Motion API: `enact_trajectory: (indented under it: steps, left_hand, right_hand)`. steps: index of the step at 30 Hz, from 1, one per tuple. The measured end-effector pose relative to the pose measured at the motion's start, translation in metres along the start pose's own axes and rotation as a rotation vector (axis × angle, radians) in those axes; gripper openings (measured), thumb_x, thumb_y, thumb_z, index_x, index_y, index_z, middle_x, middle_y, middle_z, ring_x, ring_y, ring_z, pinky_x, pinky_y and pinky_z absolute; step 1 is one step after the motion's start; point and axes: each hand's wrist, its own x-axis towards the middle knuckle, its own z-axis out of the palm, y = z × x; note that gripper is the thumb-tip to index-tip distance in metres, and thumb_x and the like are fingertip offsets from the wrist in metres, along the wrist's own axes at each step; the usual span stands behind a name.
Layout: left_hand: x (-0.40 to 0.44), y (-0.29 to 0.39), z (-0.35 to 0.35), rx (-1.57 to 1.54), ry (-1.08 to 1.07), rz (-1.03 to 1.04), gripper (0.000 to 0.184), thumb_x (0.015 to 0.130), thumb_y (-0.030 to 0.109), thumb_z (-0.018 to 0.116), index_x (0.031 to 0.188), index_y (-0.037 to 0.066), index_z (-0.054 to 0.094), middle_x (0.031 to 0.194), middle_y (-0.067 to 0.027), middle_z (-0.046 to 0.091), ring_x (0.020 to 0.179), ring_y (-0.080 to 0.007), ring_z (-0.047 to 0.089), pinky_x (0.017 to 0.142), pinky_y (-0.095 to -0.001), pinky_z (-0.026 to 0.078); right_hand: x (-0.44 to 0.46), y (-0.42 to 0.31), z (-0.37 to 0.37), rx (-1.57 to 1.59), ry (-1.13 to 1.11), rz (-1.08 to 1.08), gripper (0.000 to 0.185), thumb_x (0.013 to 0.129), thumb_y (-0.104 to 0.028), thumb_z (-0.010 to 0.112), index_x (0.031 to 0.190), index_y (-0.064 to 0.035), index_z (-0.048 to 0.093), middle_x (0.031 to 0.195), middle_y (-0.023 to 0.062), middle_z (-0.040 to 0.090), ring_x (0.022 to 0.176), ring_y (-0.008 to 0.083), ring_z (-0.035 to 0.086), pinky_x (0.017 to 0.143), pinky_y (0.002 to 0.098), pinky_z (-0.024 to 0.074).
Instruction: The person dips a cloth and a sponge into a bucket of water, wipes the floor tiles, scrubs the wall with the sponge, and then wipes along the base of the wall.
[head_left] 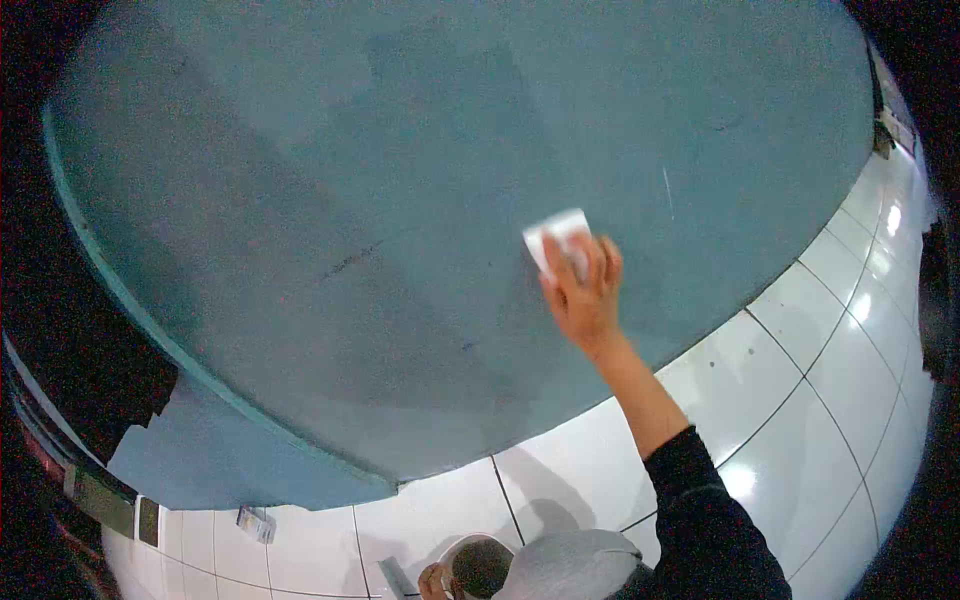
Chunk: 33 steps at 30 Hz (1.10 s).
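My right hand (585, 290) reaches up to a large blue-green wall surface (430, 200), its fingers wrapped round a white block (556, 242) that lies against the surface. Dark smudges and a thin white streak mark the paint around it. Low in the view, my left hand (433, 582) is at the rim of a round white container (481, 566) with dark contents. Only a few of its fingers show, closed at the rim.
White glossy floor tiles (810, 400) run below and right of the wall. A small packet (256, 524) lies on the tiles at the lower left. A grey rounded shape (570, 565), perhaps a clothed knee, is beside the container.
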Motion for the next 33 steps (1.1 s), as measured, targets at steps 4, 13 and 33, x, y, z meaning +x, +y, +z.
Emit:
enact_trajectory:
  steps: [4,13,33]
  left_hand:
    - [0.001,0.008,-0.001,-0.065,0.059,-0.055,0.044,0.091,0.031,0.047,0.119,-0.003,0.046,0.119,-0.0243,0.044,0.111,-0.0406,0.041,0.095,-0.0468,0.034]
    - [-0.013,-0.012,-0.009,0.03,-0.012,0.038,0.042,0.092,0.029,0.046,0.119,-0.002,0.046,0.12,-0.0244,0.043,0.112,-0.0402,0.041,0.095,-0.0448,0.034]
    - [-0.007,-0.005,-0.01,0.007,0.044,-0.129,0.039,0.09,0.019,0.05,0.123,0.0,0.041,0.122,-0.0244,0.041,0.113,-0.0396,0.04,0.092,-0.0436,0.036]
  right_hand:
    - [-0.136,0.021,0.002,-0.037,-0.166,0.007,0.042,0.086,-0.035,0.053,0.124,-0.017,0.052,0.119,0.0128,0.04,0.11,0.0327,0.037,0.093,0.0475,0.033]
    - [0.06,0.018,0.005,-0.171,0.128,-0.049,0.043,0.093,-0.031,0.038,0.132,-0.0137,0.043,0.123,0.0136,0.039,0.113,0.0325,0.035,0.096,0.0465,0.0249]
    - [-0.214,0.052,0.005,-0.021,-0.226,0.078,0.051,0.086,-0.033,0.053,0.13,-0.0119,0.042,0.126,0.0163,0.036,0.115,0.0378,0.033,0.095,0.0516,0.0294]
